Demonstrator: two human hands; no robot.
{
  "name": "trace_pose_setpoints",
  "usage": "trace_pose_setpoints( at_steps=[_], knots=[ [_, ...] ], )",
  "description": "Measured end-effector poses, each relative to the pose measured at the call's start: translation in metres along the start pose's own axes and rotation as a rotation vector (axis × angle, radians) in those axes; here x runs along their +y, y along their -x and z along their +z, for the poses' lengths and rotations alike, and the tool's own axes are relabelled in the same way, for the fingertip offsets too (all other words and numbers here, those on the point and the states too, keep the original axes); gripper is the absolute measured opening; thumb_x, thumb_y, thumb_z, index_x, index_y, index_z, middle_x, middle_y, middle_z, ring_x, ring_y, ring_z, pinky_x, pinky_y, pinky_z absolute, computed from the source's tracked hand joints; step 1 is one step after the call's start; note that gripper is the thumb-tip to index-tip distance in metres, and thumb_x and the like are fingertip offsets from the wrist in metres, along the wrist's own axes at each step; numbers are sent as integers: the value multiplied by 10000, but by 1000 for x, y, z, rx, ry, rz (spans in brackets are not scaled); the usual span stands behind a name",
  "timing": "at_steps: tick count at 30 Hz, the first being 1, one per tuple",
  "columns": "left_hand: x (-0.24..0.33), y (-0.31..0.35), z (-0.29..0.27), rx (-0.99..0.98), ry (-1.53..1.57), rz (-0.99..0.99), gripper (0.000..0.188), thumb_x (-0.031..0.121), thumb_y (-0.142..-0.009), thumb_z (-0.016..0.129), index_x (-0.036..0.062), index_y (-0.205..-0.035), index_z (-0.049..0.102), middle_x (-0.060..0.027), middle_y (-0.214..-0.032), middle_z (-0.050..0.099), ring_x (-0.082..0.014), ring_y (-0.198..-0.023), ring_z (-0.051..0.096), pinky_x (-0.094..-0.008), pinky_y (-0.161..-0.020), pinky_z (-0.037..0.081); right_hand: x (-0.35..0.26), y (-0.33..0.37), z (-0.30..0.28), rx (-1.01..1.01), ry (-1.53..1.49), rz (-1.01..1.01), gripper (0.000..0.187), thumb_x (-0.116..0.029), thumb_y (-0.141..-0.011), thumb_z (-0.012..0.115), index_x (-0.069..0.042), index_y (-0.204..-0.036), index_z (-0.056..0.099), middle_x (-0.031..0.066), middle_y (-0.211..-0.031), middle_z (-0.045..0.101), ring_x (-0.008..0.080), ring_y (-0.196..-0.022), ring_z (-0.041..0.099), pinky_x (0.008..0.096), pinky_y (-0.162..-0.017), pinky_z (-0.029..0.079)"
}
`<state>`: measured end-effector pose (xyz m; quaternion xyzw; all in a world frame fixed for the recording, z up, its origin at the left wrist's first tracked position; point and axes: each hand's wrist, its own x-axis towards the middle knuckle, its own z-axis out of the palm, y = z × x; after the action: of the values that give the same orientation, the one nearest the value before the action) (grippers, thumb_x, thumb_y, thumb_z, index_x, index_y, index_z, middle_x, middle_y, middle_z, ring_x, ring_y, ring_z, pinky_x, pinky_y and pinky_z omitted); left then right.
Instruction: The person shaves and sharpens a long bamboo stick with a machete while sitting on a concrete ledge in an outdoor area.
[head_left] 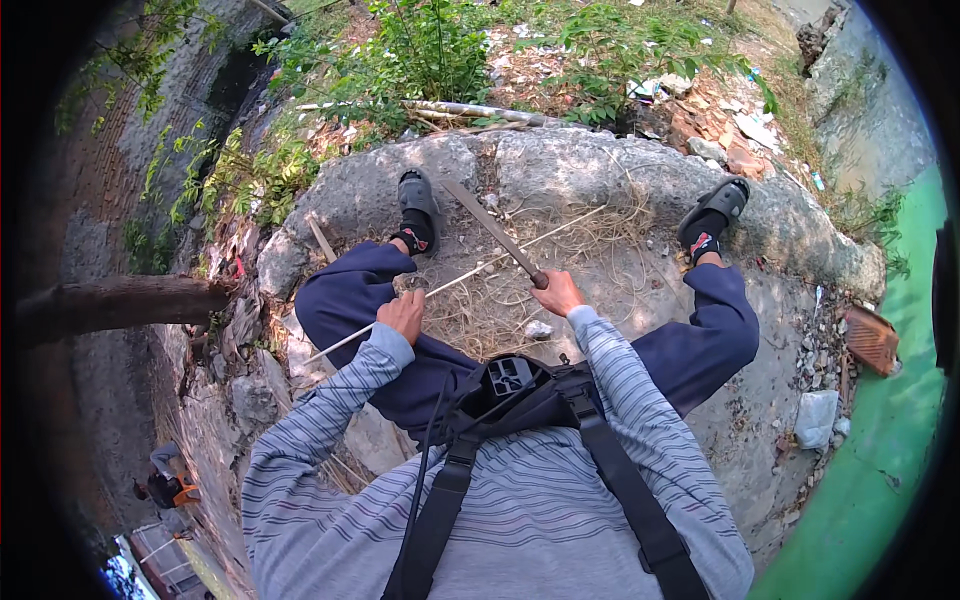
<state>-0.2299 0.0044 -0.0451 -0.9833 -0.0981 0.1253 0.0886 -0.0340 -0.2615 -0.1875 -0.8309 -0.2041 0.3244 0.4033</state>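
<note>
My left hand (pixel 402 316) is closed around a thin pale stick (pixel 455 281), like a cane or split bamboo strip. The stick slants from beside my left thigh up to the right. In my right hand (pixel 560 294) is the dark handle of a long knife (pixel 492 227) with a brownish blade. Its blade points away and to the left, and it crosses the stick between my hands; whether the edge touches the stick I cannot tell. Fine shavings (pixel 620 225) lie in loose tangles on the ground between my feet.
A low curved stone kerb (pixel 590 165) runs beyond my sandalled feet, with bushes and litter behind it. At left are a tree trunk (pixel 120 305) and a distant person (pixel 165 485). A brown plastic basket-like object (pixel 872 340) lies by the green strip at right.
</note>
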Motion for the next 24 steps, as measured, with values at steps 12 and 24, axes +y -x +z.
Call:
trace_pose_setpoints(
  at_steps=[12,24],
  knots=[
    [33,-50,-109,221,82,90,274,324,-940,580,79,-817,585,-100,-741,639,-294,-671,668,-417,-554,505,-55,22,-10,-83,-190,-247,348,-310,-791,709,15,-755,589,124,-606,563,219,-581,539,383,-597,435],
    [53,-69,-139,215,86,84,206,237,-893,612,92,-750,641,-113,-702,647,-289,-660,685,-416,-570,524,-9,8,-2,0,-469,101,252,-211,-789,682,-18,-696,548,29,-573,540,124,-486,510,328,-463,403]
  ],
)
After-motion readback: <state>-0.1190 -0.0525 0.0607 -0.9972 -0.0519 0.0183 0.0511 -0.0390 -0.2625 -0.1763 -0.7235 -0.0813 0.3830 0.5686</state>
